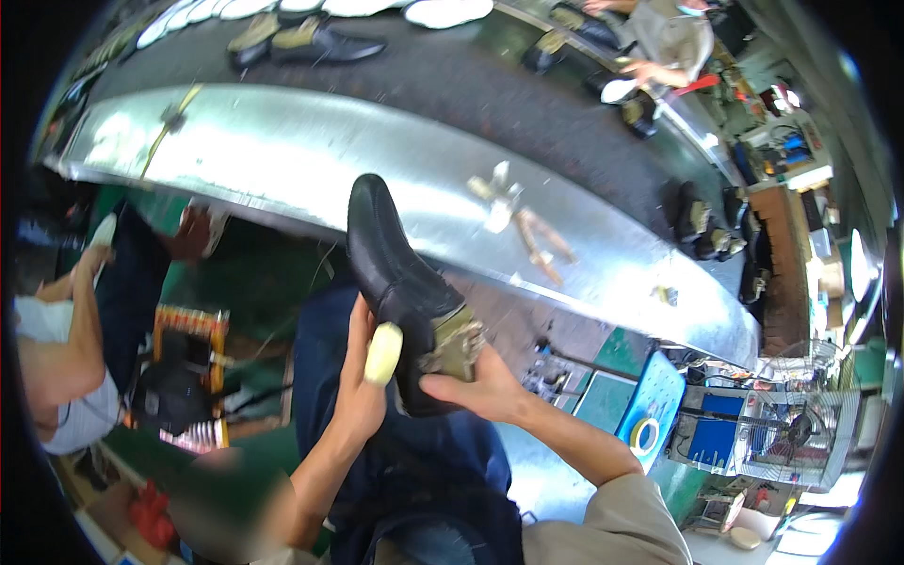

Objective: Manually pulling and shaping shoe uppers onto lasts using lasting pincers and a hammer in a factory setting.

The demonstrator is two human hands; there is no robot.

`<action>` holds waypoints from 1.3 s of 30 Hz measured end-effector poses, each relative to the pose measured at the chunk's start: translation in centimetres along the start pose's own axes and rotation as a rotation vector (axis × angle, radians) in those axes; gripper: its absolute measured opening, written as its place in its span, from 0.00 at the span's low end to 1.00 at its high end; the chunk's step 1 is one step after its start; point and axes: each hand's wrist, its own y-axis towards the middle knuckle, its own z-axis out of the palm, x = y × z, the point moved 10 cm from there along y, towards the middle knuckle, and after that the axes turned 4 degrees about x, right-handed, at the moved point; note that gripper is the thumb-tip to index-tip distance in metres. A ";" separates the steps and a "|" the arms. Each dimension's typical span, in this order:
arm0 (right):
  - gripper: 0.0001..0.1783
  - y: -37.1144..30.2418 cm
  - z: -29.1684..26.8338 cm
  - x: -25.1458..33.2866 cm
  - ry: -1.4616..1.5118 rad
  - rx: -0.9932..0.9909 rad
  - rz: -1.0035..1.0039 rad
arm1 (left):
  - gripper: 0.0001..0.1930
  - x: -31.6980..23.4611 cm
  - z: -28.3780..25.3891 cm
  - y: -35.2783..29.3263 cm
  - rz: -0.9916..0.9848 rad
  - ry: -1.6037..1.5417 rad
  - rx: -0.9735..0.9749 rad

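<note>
A black leather shoe is held above my lap, its toe toward the metal ledge. Frayed olive-green material shows around its heel opening. My left hand grips the shoe's left side, its thumb wearing a pale yellow cover; the other fingers are mostly hidden behind the shoe. At the heel end, my right hand is closed around the shoe, thumb pressing near the olive material. Beyond the shoe, a pliers-like tool with brown handles lies on the shiny metal ledge.
A dark conveyor belt beyond the ledge carries black shoes and white soles. Two other people work at far right and left. On my right are a blue stool with a tape roll and a caged fan.
</note>
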 end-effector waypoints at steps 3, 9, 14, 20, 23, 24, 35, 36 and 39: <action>0.48 -0.9 -7.0 1.2 0.353 -0.133 0.077 | 0.29 -1.8 1.7 1.3 0.060 0.115 0.196; 0.32 -1.3 -31.1 3.8 0.128 -0.853 -0.037 | 0.26 -0.8 -2.7 3.1 0.005 0.202 -0.067; 0.26 -0.9 -36.2 1.5 -0.618 -0.846 -0.178 | 0.29 -3.3 -3.1 6.4 0.204 0.431 -0.090; 0.17 7.3 -33.0 8.9 -0.919 -0.724 -0.370 | 0.22 -7.8 -2.3 14.5 0.472 1.099 -0.128; 0.17 11.9 -38.8 10.5 -1.144 -0.808 -0.423 | 0.23 -7.1 -1.3 17.9 0.513 1.285 -0.138; 0.18 13.5 -41.8 10.6 -1.209 -0.849 -0.397 | 0.24 -6.7 -0.9 18.4 0.470 1.370 -0.140; 0.64 23.2 -68.3 8.6 -1.455 -1.013 0.286 | 0.16 -7.0 -0.1 19.7 0.380 1.472 -0.131; 0.65 24.6 -66.1 7.2 -1.350 -0.997 0.381 | 0.17 -7.2 -0.4 19.2 0.348 1.493 -0.149; 0.68 22.5 -63.4 8.5 -1.301 -1.081 0.493 | 0.19 -7.4 -1.2 18.2 0.387 1.425 -0.207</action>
